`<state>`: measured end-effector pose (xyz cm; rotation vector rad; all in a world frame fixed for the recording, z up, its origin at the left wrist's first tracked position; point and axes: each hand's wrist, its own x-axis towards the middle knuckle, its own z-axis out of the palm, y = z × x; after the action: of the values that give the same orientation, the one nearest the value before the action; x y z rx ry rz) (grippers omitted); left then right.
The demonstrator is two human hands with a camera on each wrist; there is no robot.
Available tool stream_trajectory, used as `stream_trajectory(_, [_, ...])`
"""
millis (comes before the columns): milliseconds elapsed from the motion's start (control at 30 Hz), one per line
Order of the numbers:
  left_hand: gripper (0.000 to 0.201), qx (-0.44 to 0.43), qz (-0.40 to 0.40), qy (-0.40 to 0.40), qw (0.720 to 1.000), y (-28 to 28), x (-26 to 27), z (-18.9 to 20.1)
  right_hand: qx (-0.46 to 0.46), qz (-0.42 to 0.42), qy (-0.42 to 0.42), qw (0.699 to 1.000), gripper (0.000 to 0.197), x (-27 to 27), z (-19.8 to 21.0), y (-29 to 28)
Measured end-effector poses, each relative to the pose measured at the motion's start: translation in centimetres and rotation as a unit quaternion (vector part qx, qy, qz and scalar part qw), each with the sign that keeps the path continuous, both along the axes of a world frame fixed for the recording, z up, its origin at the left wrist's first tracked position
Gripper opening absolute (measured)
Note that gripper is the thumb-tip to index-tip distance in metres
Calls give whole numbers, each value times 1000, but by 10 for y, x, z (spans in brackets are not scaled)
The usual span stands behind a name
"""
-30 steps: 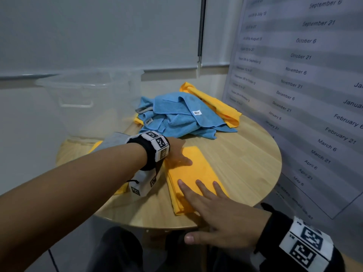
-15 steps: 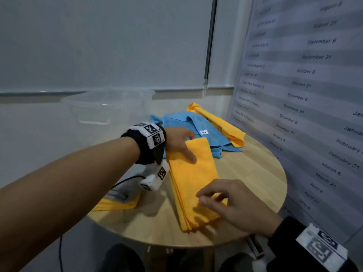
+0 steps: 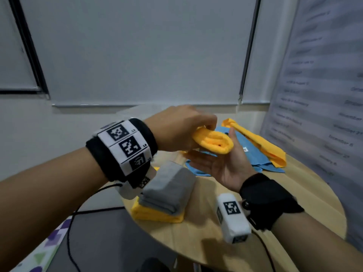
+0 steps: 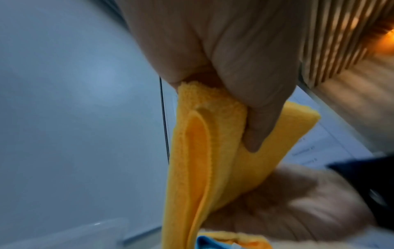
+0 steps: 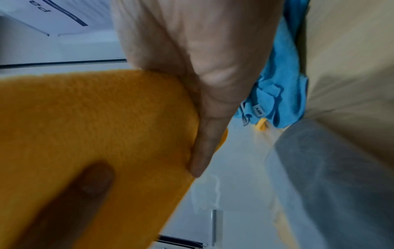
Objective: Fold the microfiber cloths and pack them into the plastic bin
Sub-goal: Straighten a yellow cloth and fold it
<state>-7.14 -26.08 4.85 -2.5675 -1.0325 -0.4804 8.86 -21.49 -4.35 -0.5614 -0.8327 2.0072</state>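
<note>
My left hand (image 3: 203, 125) grips a folded orange cloth (image 3: 213, 141) from above and holds it in the air over the round table. The left wrist view shows its thumb (image 4: 255, 133) pressed on the cloth's (image 4: 204, 151) folded layers. Beneath the cloth my right hand (image 3: 220, 163) lies palm up with straight fingers, and a finger (image 5: 202, 151) lies along the cloth's (image 5: 95, 126) edge. The clear plastic bin (image 4: 85, 233) shows only as a faint rim; in the head view my left hand hides most of it.
A folded grey cloth (image 3: 169, 185) sits on a folded yellow cloth (image 3: 157, 214) at the table's left edge. Loose blue cloths (image 3: 255, 160) and another orange cloth (image 3: 261, 144) lie at the back. A calendar poster (image 3: 318, 114) covers the right wall. Bare wood table (image 3: 294, 193).
The orange cloth lay flat on the table under both hands; now my left hand has lifted it, folded smaller. My right hand has turned palm up beneath it. The head view has tilted up.
</note>
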Motion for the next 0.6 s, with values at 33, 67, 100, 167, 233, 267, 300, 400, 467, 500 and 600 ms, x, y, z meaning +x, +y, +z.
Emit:
stream_trajectory(33, [30,13,-8,9,1000,-1,-10,-7,4,5,-1,1000,69,-8,6,7])
stream_trajectory(67, [31,30,-18,21,999,-1,-21,-13,4,14,-2,1000,61,-16,12,14])
stream_trajectory(100, [31,52,-27,35,998,-1,-30,-18,1,20,-13,1000,57,-23,18,23])
stream_trajectory(167, [28,103,-49,64,991,2,-48,-29,-7,39,-54,998,58,-39,22,37])
stream_trajectory(233, [25,124,-70,82,986,7,-62,-47,2,51,-121,991,56,-53,16,46])
stream_trajectory(267, [22,109,-72,87,988,10,-68,-62,6,42,-168,985,54,-59,7,50])
stream_trajectory(300, [20,81,-67,96,990,12,-74,-80,16,29,-241,970,50,-63,-4,50])
stream_trajectory(400, [19,-39,-45,143,988,14,-89,-141,107,21,-521,846,21,-64,-45,53])
stream_trajectory(467, [24,-143,-30,126,981,10,-93,-160,186,40,-641,743,36,-59,-65,58])
stream_trajectory(500, [26,-173,-28,104,979,8,-94,-162,207,44,-649,730,38,-56,-69,58])
stream_trajectory(600, [38,-211,-19,75,974,7,-92,-155,244,40,-631,735,35,-49,-69,55])
